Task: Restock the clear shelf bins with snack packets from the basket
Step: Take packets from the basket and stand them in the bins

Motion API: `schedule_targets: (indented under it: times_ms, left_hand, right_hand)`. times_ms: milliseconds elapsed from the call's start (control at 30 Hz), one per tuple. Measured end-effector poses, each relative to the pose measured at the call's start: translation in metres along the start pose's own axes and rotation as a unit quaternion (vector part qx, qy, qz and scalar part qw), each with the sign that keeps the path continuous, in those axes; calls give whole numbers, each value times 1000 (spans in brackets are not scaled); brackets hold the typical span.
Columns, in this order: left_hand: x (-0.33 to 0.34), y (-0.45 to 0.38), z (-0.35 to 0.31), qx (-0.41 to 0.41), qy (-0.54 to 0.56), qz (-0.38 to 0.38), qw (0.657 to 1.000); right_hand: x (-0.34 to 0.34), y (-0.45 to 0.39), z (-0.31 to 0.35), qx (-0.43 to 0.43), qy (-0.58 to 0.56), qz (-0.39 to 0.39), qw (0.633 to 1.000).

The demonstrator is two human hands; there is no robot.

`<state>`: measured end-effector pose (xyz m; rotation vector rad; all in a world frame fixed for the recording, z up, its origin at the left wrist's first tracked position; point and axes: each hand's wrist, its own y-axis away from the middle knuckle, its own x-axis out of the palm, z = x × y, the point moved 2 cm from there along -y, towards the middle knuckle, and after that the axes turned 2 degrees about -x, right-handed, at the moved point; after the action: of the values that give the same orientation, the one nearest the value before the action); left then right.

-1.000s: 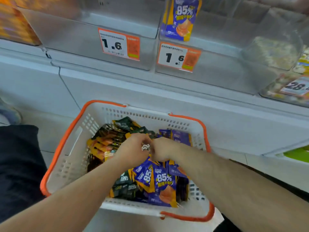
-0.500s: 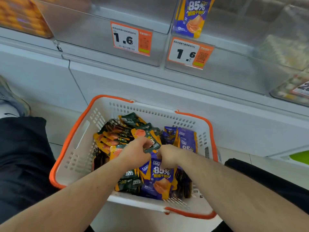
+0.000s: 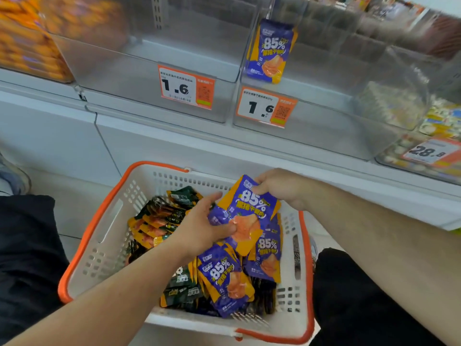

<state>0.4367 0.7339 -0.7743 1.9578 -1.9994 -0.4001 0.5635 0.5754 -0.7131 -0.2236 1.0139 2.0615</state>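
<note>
A white basket with an orange rim [image 3: 99, 236] stands on the floor, holding several purple-and-yellow snack packets [image 3: 224, 278] and dark green ones [image 3: 162, 213]. Both hands hold a small stack of purple packets [image 3: 249, 213] just above the basket. My left hand [image 3: 202, 226] grips the stack's lower left side, thumb on its face. My right hand [image 3: 279, 188] pinches its top edge. Above, a clear shelf bin [image 3: 311, 121] with a 1.6 price tag holds one upright purple packet [image 3: 270, 51]. The clear bin to its left [image 3: 129, 78] carries another 1.6 tag.
Bins of orange snacks [image 3: 30, 46] sit at the upper left and a bin with a 28.8 tag [image 3: 431, 151] at the right. A white shelf base [image 3: 174, 146] runs behind the basket. My dark-clad knees flank the basket; a shoe [image 3: 12, 176] lies at the far left.
Both hands have risen out of the basket's pile with a stack of purple packets, which they now hold above the basket. The view has tilted up toward the bins.
</note>
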Motion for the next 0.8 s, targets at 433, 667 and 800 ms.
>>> schedule_targets:
  times_ms: [433, 667, 800]
  left_hand:
    - [16, 18, -49, 166, -43, -46, 984]
    - [0, 11, -35, 116, 4, -98, 988]
    - [-3, 2, -27, 112, 21, -110, 987]
  right_hand:
    - [18, 11, -15, 100, -235, 20, 967]
    - [9, 18, -3, 94, -281, -7, 955]
    - [5, 21, 7, 45, -338, -63, 938]
